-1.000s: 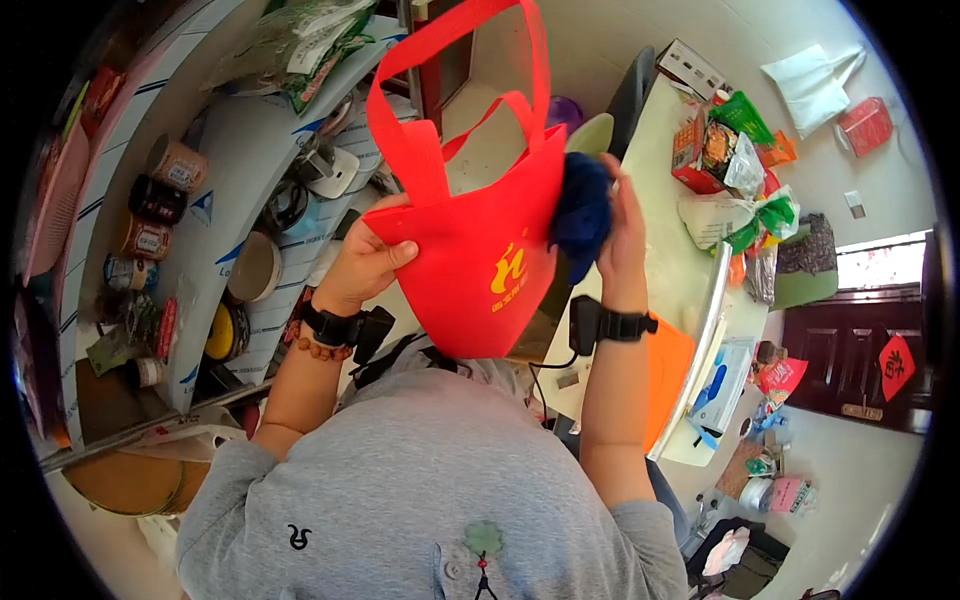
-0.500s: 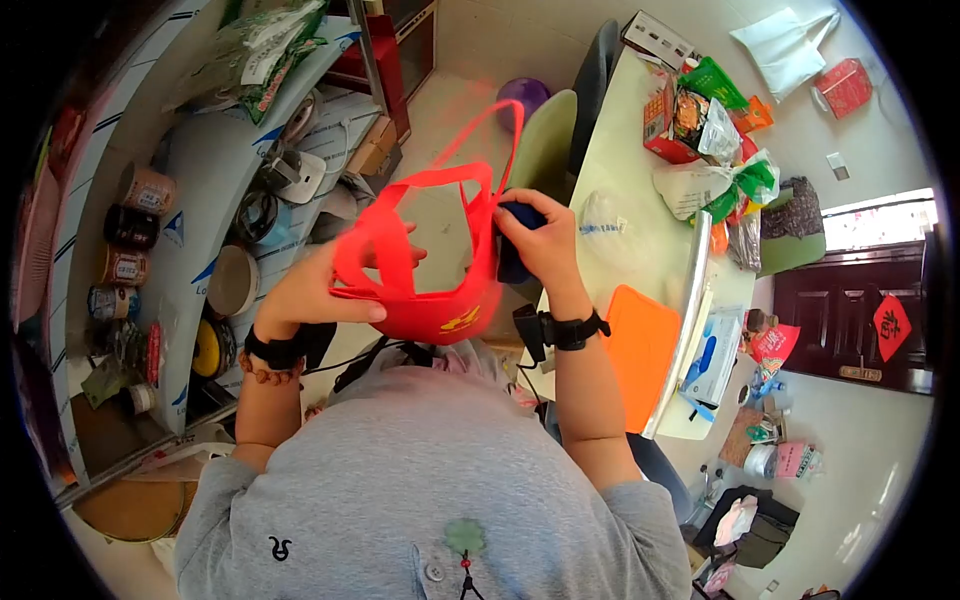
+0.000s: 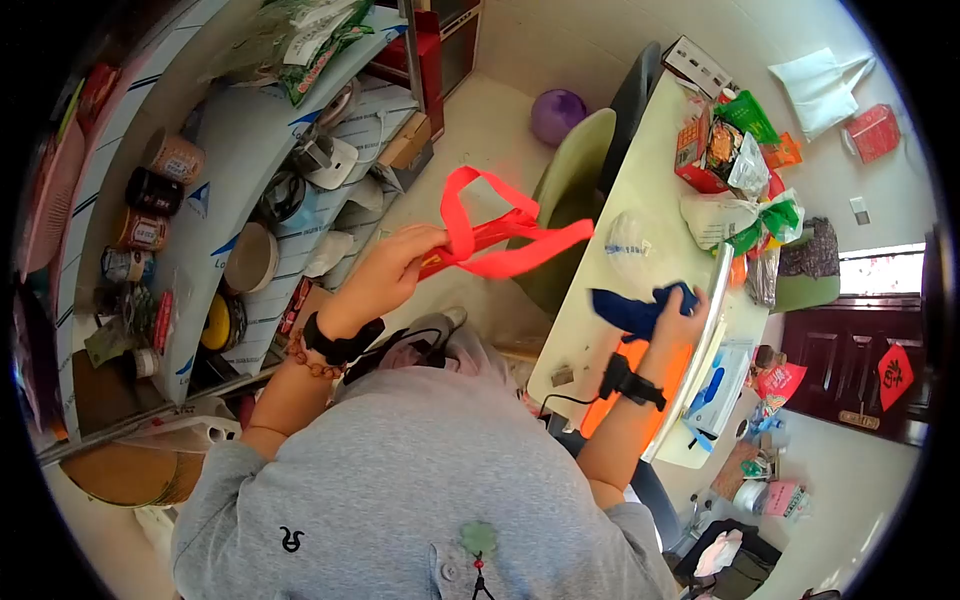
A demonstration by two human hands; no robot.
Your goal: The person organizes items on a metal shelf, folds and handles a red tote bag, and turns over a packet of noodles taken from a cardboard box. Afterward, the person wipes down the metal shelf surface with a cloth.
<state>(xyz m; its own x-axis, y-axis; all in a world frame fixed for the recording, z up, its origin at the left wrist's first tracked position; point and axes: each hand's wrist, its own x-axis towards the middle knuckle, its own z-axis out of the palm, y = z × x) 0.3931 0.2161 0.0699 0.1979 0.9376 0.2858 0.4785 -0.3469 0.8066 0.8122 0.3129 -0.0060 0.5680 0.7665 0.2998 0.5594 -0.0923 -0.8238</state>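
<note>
My left hand (image 3: 395, 272) is closed on a red tote bag (image 3: 490, 232), out in front of my body. The bag is bunched up, with its strap handles looping loosely to the right. Over the table (image 3: 645, 150), my right hand (image 3: 680, 318) grips a dark blue cloth (image 3: 635, 312), which hangs out to the left of my fingers. Beneath that forearm lies an orange board (image 3: 672, 385), partly covered by my arm and the cloth. A clear plastic bag (image 3: 628, 245) rests on the table just beyond the cloth.
Shelves (image 3: 225, 190) with jars, a bowl (image 3: 250, 257) and small appliances stand on the left. A green chair (image 3: 565, 165) is pushed against the table, and a purple ball (image 3: 558, 117) lies on the floor. Snack packages (image 3: 735, 150) crowd the table's far end.
The red bag went from spread open between both hands to bunched in my left hand. My right hand moved right over the table with the blue cloth.
</note>
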